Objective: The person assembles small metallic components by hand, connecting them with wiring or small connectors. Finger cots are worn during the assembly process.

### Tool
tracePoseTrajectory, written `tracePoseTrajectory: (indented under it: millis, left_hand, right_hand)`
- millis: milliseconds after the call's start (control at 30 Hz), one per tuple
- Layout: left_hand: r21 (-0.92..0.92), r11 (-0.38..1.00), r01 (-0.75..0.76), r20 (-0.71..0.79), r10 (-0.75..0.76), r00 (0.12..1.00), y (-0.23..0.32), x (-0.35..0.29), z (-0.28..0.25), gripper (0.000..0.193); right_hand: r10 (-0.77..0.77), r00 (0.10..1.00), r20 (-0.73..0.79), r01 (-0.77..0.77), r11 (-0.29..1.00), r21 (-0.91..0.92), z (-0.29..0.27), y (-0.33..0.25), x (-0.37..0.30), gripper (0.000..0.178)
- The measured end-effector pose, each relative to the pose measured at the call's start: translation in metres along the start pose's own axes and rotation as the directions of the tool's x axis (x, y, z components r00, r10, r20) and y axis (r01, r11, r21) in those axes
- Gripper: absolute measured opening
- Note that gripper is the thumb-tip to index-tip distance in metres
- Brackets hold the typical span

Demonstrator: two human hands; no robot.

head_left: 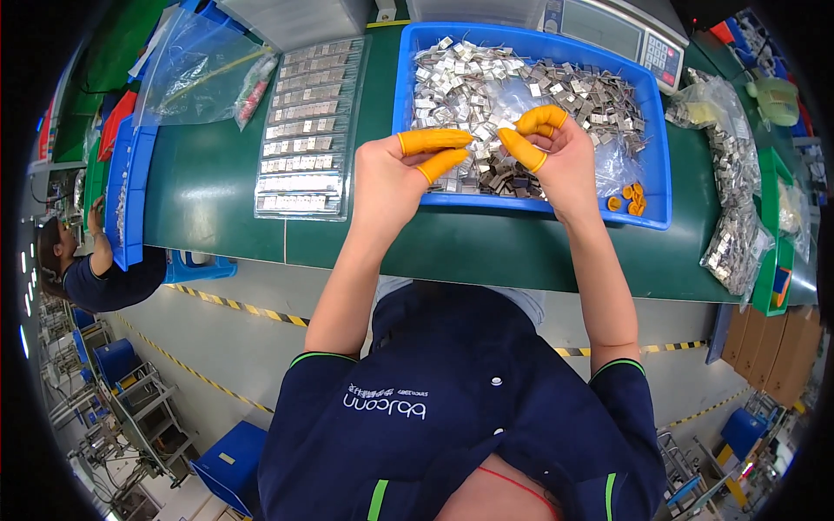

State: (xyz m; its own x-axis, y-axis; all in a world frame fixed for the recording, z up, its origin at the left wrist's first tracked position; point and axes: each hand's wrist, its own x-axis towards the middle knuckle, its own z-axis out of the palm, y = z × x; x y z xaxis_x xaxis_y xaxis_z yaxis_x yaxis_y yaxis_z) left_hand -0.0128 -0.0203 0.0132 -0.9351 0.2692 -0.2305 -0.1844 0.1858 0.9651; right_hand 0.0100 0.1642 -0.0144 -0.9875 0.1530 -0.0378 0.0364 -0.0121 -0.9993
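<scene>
Above the front part of a blue tray (532,205), both hands face each other with yellow finger cots on thumbs and fingers. My left hand (387,178) brings thumb and fingertips close together in a pinch. Anything between those tips is too small to make out against the parts behind. My right hand (569,165) is also closed, fingers curled toward the thumb, and what its tips hold cannot be told apart from the background. Beneath them lies a heap of small silvery metal-cased parts (447,69) with thin leads. Darker ones (599,95) fill the tray's right side.
Left of the tray, a clear plastic tray (261,187) holds rows of silvery parts. Loose yellow finger cots (637,201) lie in the blue tray's corner. A scale (608,35) stands behind; bagged parts (730,208) lie right. A co-worker (95,269) works at far left.
</scene>
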Motion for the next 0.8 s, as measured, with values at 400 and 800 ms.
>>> tracePoseTrajectory:
  millis: [400,800]
  left_hand:
    - [-0.291,0.940,-0.177,-0.019,0.179,0.984,-0.012,-0.004,0.011,0.022]
    - [-0.556,0.827,-0.084,0.010,0.107,0.994,-0.007,-0.015,0.022,0.022]
  right_hand:
    - [0.013,0.998,0.065,-0.024,0.987,0.161,0.007,-0.019,-0.019,0.020]
    - [0.002,1.000,0.010,-0.003,0.989,0.148,0.004,-0.034,-0.038,0.018]
